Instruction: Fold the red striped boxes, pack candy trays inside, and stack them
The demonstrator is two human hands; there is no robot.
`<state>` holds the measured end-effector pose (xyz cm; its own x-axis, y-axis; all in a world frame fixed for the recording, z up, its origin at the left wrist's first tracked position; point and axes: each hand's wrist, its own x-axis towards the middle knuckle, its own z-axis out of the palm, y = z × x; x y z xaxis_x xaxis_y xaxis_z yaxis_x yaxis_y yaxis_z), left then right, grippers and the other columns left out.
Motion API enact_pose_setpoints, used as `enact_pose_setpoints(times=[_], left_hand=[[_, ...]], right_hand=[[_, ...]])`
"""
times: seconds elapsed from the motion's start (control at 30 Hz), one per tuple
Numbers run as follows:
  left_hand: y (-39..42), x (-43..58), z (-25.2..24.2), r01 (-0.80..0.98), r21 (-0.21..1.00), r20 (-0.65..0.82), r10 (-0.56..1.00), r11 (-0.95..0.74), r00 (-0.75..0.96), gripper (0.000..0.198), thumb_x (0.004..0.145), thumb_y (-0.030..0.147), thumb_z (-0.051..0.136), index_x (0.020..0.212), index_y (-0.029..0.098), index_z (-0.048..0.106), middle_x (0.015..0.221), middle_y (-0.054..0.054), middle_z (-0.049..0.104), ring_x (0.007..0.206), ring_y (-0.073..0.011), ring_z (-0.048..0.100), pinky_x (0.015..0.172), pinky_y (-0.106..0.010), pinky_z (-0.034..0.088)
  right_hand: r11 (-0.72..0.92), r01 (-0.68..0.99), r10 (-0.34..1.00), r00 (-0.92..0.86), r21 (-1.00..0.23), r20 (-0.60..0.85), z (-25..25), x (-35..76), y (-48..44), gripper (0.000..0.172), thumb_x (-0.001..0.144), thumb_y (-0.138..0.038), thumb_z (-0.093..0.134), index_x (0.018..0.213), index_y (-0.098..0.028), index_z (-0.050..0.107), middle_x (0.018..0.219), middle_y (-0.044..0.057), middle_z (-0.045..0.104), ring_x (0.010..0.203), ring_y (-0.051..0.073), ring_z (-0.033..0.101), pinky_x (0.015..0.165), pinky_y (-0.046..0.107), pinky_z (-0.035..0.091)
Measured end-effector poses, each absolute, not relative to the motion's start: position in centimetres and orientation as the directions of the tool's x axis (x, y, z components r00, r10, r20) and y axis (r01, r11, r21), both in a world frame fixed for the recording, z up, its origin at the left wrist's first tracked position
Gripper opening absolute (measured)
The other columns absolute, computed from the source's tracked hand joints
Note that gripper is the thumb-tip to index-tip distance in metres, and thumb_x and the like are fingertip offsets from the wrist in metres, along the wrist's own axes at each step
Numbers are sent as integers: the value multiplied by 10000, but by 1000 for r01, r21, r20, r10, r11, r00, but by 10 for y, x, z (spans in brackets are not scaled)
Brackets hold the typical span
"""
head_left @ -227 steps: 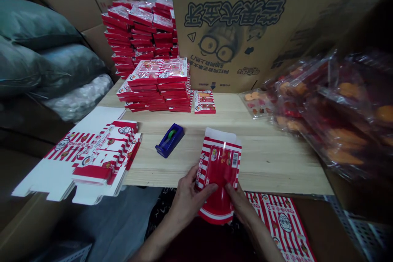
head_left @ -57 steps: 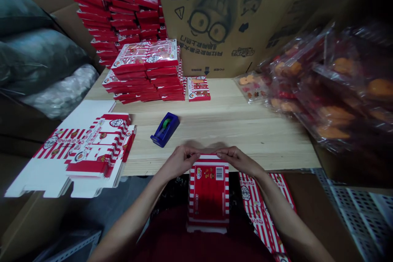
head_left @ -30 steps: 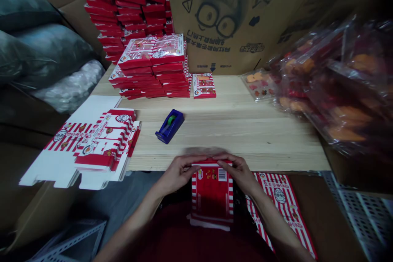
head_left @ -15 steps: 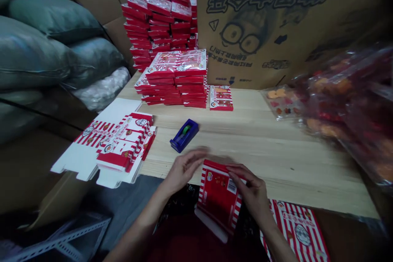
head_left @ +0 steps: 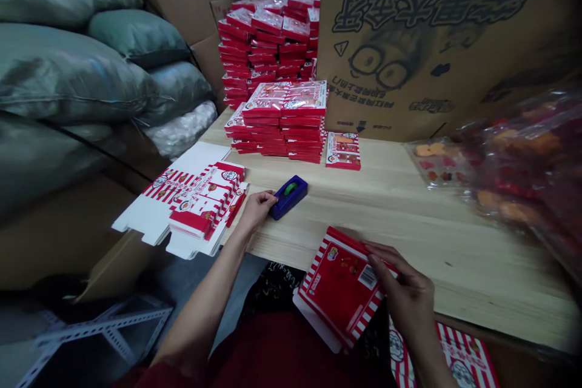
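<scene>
Left hand (head_left: pixel 257 209): the arm is stretched forward and away from the body, forearm bare, palm down over the near edge of the table (head_left: pixel 409 218). The fingers are loosely curled and the fingertips (head_left: pixel 271 197) touch the near end of the blue tape dispenser (head_left: pixel 289 195). I cannot tell whether the hand has gripped it or only rests against it. The dispenser lies flat on the wood, angled away to the right of this hand.

Right hand (head_left: pixel 407 291): it is held close to the body, wrist bent inward, fingers spread flat on the upper right part of the red-and-white striped box (head_left: pixel 341 285). The thumb is not visible. The hand holds the box tilted, barcode side up, with its far corner at the table's near edge and its lower end over the lap. A white flap shows at the lower end.

Around the hands:
- A stack of flat carton blanks (head_left: pixel 204 203) lies just left of the left hand and overhangs the table edge.
- Stacks of filled red boxes (head_left: pixel 284 121) stand well beyond the left hand, with a single box (head_left: pixel 343 150) beside them.
- Clear snack bags (head_left: pixel 522 163) are piled beyond and to the right of the right hand.
- Another striped blank (head_left: pixel 459 361) lies below the right wrist.
</scene>
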<state>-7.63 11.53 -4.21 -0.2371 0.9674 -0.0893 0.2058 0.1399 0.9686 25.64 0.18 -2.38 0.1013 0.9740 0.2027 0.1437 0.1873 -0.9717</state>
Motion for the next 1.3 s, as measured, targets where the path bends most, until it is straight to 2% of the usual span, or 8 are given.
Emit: enact_pose_setpoints(times=[0.2, 0.37, 0.6, 0.87, 0.93, 1.07, 1.2, 1.3], left_hand=[[103, -74, -40, 3, 993, -110, 954, 116, -280, 335, 694, 470, 802, 716, 144, 726, 1301, -246, 702, 1255, -370, 631, 908, -411, 506], [85, -74, -50, -55, 994, -109, 948, 96, -300, 323, 751, 440, 751, 656, 146, 655, 1393, -218, 659, 1166, -306, 681, 856, -353, 523], [69, -83, -68, 79, 994, -33, 905, 73, -425, 334, 739, 449, 800, 653, 160, 657, 1100, -161, 757, 1057, -271, 686, 952, -389, 512], [32, 7, 50, -26, 998, 46, 963, -55, -264, 222, 876, 384, 751, 986, 193, 785, 799, -22, 751, 758, -185, 707, 787, -343, 595], [27, 37, 70, -175, 984, 1, 990, -26, -143, 386, 858, 351, 776, 1217, 217, 733, 781, -4, 745, 727, -171, 708, 765, -333, 607], [32, 66, 68, -355, 931, -104, 993, 80, -49, 944, 795, 315, 839, 1591, 220, 340, 704, 44, 721, 662, -153, 712, 742, -311, 605], [41, 64, 47, -346, 919, -195, 981, 187, 12, 1041, 794, 390, 844, 1609, 167, 237, 705, 10, 744, 651, -193, 731, 759, -364, 604], [44, 56, 40, -111, 989, -101, 993, 93, -63, 944, 772, 447, 865, 1549, 217, 381, 753, 8, 709, 680, -199, 696, 731, -355, 580]], right_hand=[[206, 117, 965, 141, -972, 222, -15, 259, 3, 119, 898, -310, 751, 983, -251, 810, 1120, 84, 782, 1093, 274, 708, 969, 469, 539], [345, 147, 888, 267, -927, 373, 15, 253, 17, 98, 891, -216, 757, 960, -261, 809, 1094, 52, 784, 1062, 243, 716, 958, 433, 534], [421, 212, 850, 248, -882, 465, 35, 232, 30, 150, 914, -191, 730, 1009, -273, 812, 1100, 54, 783, 1034, 254, 726, 922, 443, 553], [599, 427, 741, 27, -678, 671, 34, 217, 23, 452, 950, -75, 634, 1286, -364, 722, 1316, 53, 724, 1155, 266, 707, 954, 469, 606], [631, 428, 718, -6, -647, 696, 34, 213, 22, 481, 949, -57, 629, 1316, -359, 704, 1326, 60, 722, 1160, 261, 712, 938, 450, 628], [652, 415, 701, -11, -634, 713, 33, 211, 20, 479, 950, -59, 636, 1323, -351, 702, 1312, 67, 733, 1137, 249, 731, 919, 419, 654], [661, 381, 706, -24, -646, 708, 32, 213, 21, 500, 945, -28, 622, 1320, -348, 705, 1321, 67, 728, 1155, 238, 726, 929, 403, 652], [658, 363, 709, -2, -660, 705, 34, 215, 23, 496, 937, -23, 630, 1296, -353, 720, 1306, 62, 736, 1154, 241, 726, 931, 406, 645]])
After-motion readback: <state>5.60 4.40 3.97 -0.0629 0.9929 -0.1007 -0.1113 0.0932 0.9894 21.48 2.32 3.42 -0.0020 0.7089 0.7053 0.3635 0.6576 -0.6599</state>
